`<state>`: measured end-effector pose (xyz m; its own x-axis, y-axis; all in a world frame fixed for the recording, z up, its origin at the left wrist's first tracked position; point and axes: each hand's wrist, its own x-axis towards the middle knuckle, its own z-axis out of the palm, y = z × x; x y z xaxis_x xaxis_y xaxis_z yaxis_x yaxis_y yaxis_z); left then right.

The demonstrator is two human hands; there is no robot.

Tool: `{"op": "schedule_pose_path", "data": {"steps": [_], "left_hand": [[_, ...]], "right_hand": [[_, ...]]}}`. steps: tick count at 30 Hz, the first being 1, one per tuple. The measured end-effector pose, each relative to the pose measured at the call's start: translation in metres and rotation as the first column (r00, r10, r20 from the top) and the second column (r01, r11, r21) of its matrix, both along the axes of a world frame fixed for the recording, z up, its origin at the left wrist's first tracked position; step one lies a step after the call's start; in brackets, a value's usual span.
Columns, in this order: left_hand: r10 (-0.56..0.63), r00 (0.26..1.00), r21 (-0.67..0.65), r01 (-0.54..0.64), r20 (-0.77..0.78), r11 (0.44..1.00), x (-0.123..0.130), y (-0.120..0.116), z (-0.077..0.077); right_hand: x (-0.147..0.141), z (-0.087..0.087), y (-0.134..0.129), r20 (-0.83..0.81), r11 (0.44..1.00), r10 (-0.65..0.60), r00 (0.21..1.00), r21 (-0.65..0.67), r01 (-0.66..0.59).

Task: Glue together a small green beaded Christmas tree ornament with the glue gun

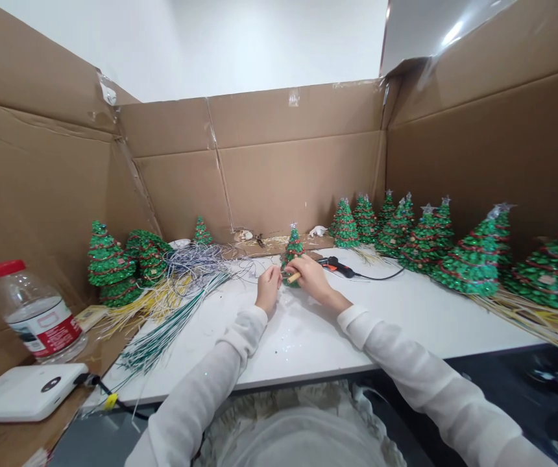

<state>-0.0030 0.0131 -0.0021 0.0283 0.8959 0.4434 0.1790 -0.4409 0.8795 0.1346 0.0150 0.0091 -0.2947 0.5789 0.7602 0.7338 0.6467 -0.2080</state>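
A small green Christmas tree (293, 242) with red garland and a silver star on top stands upright on the white board, just beyond my hands. My left hand (269, 285) is closed in a pinch at the tree's lower left side; whatever its fingertips hold is too small to make out. From the other side, my right hand (309, 277) is closed around a short tan stick (294, 277), held across the front of the tree's base. My fingers and the stick hide part of the lower branches.
A black and orange glue gun (337, 265) with a cord lies right of my hands. Finished-looking trees (422, 240) line the right; wire bundles (176, 318), more trees (108, 259), a bottle (40, 318) and a white power bank (26, 391) are left. Cardboard walls (298, 175) surround the white board (308, 337).
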Motion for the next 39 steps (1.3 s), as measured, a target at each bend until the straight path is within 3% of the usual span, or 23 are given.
{"op": "schedule_pose_path", "data": {"steps": [7, 13, 15, 20, 23, 27, 30, 32, 35, 39], "left_hand": [[0.009, 1.0, 0.045, -0.009, -0.007, 0.999, -0.001, 0.005, -0.006], [0.251, 0.94, 0.222, -0.2, -0.232, 0.954, 0.008, 0.024, -0.016], [0.263, 0.919, 0.211, -0.206, -0.294, 0.955, 0.013, 0.033, -0.017], [0.165, 0.913, 0.176, -0.105, -0.374, 0.979, 0.021, 0.04, -0.016], [0.252, 0.879, 0.225, -0.171, -0.404, 0.959, 0.017, 0.036, -0.011], [0.438, 0.739, 0.447, -0.206, -0.512, 0.871, -0.001, 0.027, 0.001], [0.486, 0.57, 0.594, 0.004, -0.662, 0.805, -0.022, 0.022, 0.006], [0.497, 0.456, 0.61, 0.137, -0.738, 0.78, -0.036, 0.019, 0.007], [0.503, 0.348, 0.593, 0.232, -0.791, 0.771, -0.054, 0.018, 0.007], [0.539, 0.272, 0.596, 0.211, -0.797, 0.775, -0.065, 0.016, 0.008]], "right_hand": [[0.004, 0.007, -0.005, -0.038, 0.998, 0.055, 0.998, 0.018, -0.055], [0.016, 0.017, -0.001, -0.316, 0.983, -0.138, 0.939, 0.071, 0.168], [0.019, 0.018, 0.001, -0.388, 0.975, -0.174, 0.905, 0.058, 0.212], [0.022, 0.016, 0.004, -0.447, 0.978, -0.175, 0.877, 0.027, 0.208], [0.024, 0.016, 0.005, -0.489, 0.976, -0.151, 0.859, 0.063, 0.207], [0.03, 0.019, 0.006, -0.631, 0.967, -0.112, 0.768, 0.108, 0.229], [0.033, 0.021, 0.007, -0.661, 0.968, -0.104, 0.744, 0.105, 0.228], [0.034, 0.021, 0.009, -0.602, 0.976, -0.123, 0.789, 0.072, 0.207], [0.034, 0.02, 0.011, -0.455, 0.983, -0.184, 0.871, -0.11, 0.15], [0.034, 0.018, 0.011, -0.231, 0.91, -0.213, 0.949, -0.401, 0.107]]}}
